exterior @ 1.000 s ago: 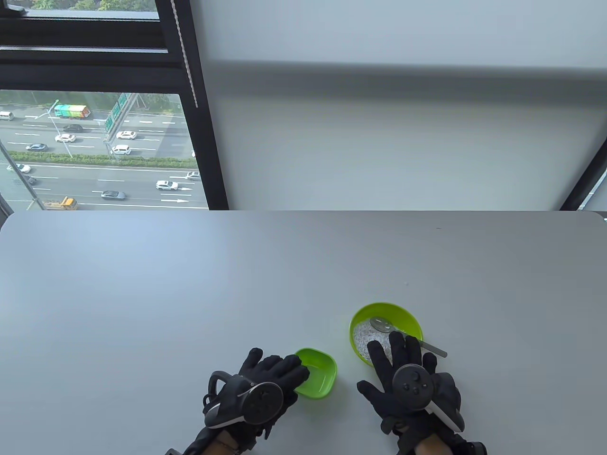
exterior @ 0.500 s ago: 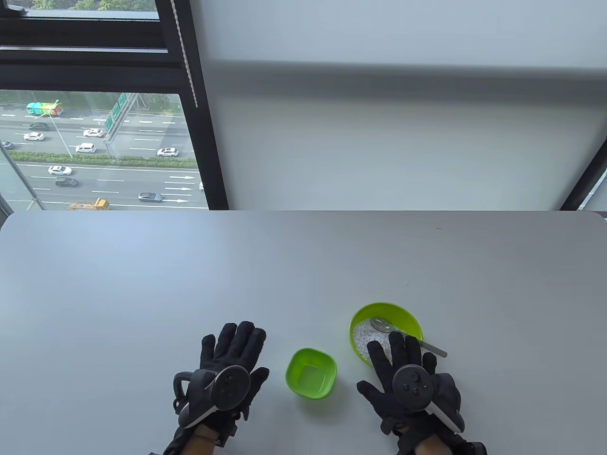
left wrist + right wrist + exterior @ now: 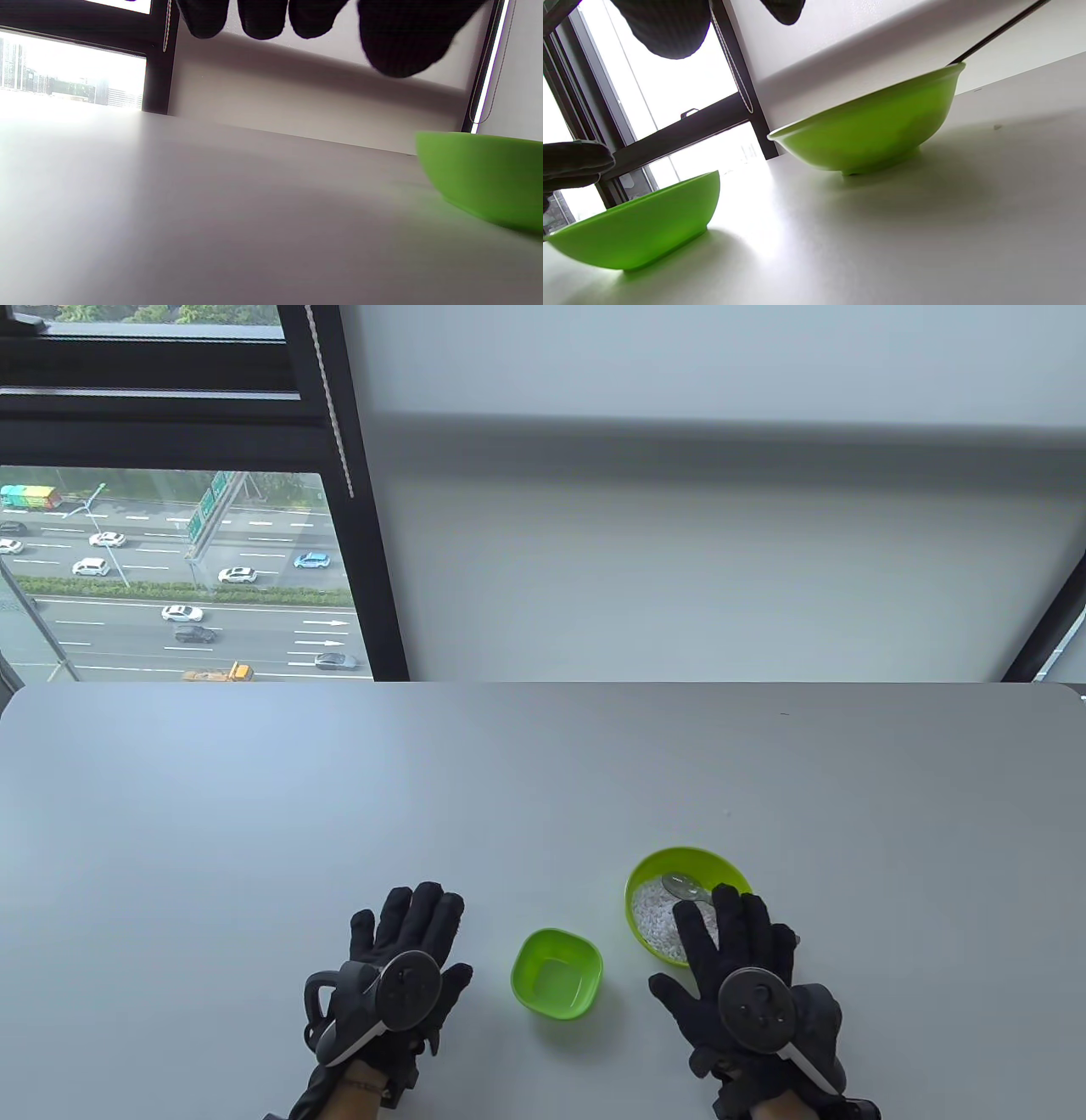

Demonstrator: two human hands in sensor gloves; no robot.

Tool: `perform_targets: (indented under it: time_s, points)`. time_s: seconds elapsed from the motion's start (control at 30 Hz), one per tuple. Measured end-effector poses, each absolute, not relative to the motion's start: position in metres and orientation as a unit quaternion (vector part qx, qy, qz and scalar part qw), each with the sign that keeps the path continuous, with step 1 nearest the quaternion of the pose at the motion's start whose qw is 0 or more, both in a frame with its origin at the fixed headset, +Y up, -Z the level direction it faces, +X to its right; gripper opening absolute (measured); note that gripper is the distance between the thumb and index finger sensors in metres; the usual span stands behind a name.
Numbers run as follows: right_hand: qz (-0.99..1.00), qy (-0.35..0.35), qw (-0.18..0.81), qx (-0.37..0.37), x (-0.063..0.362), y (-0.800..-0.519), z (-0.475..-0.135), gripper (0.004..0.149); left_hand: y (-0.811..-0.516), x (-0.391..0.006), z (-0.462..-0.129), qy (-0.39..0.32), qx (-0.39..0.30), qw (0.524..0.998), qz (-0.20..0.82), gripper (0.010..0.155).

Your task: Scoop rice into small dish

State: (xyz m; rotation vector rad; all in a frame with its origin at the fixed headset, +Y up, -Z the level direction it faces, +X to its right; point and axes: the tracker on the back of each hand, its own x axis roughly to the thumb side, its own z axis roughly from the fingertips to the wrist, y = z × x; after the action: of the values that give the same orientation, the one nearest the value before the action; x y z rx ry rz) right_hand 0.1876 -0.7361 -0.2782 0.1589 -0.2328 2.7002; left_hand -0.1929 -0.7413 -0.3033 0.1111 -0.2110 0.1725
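Hands flat (image 3: 399, 967), right hand (image 3: 747, 984) over bowl (image 3: 653, 869)

Open table (image 3: 424, 780) beyond both bowls (small dish (image 3: 556, 974) sits between the hands).

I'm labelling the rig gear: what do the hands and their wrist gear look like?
Both the left hand and the right hand wear black fabric gloves. A dark round tracker with small buttons and a pale grey ring is strapped on each; bare skin shows at the wrists.
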Motion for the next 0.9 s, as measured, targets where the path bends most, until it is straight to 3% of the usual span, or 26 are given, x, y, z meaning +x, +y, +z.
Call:
perform_targets:
  time_s: [0.2,0.43,0.9]
  points:
    - [0.933,-0.14,0.328,-0.05,0.239,-0.735,-0.281,0.087,-0.742,-0.193,-0.303,-0.105,0.055,0.989,0.086,0.08]
    - [0.853,-0.08,0.488,-0.164,0.274,-0.766,-0.29,0.086,-0.742,-0.193,-0.302,-0.104,0.049,0.989,0.091,0.079]
    - [0.826,-0.031,0.506,-0.246,0.28,-0.78,-0.295,0.066,-0.744,-0.192,-0.302,-0.107,0.045,0.989,0.089,0.079]
